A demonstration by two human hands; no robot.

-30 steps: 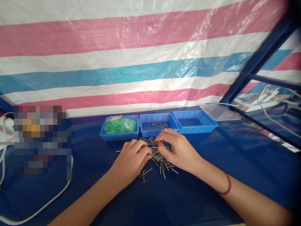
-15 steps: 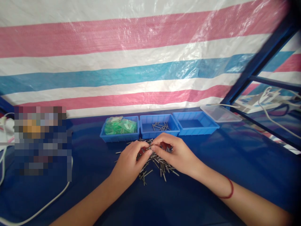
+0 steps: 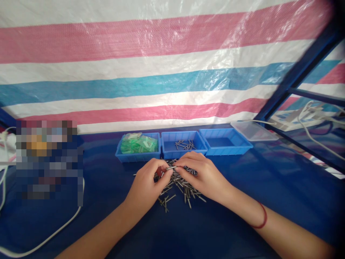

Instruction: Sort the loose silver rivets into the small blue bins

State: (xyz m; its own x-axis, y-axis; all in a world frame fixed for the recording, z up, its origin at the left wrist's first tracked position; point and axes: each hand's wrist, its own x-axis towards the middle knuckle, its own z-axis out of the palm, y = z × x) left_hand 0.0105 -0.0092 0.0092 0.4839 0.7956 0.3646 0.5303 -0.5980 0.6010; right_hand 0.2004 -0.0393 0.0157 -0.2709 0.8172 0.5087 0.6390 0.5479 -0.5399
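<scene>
Between the fingertips of both hands is a short, thin, nail-like metal fastener [image 3: 170, 168]; its exact kind is too small to make out. My left hand [image 3: 148, 180] pinches one end between thumb and forefinger. At the other end, my right hand [image 3: 201, 174] has thumb and forefinger closed on it, with the other fingers curled above the pile. Under and around both hands spreads a loose pile of the same grey metal fasteners [image 3: 185, 189], partly hidden by the hands. A few lie apart at the near left side of the pile.
Behind the pile stand three blue bins in a row: a left bin [image 3: 137, 157] with green items in clear bags, a middle bin [image 3: 167, 145] holding several fasteners, and a right bin [image 3: 226, 142]. A clear lid [image 3: 253, 131] lies farther right. A white cable [image 3: 64, 225] curves at left.
The fastener between my fingertips now shows more clearly, as the fingertips have drawn slightly apart. Both hands remain over the pile. The view has shifted slightly.
</scene>
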